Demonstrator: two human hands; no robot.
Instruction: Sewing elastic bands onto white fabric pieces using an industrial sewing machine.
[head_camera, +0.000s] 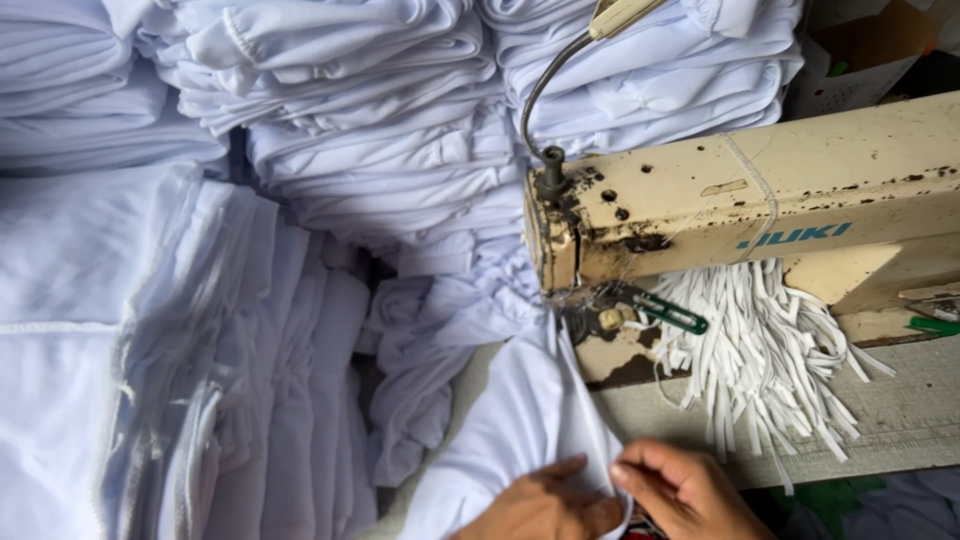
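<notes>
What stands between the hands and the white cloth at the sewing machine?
Nothing visible. The left hand and right hand both touch the white cloth, which runs up to the sewing machine.

Stacked white garments; white strips beside green clip.

A worn wooden sewing table bears a cream sewing machine, a bundle of white elastic strips and heaps of folded white garments
</notes>
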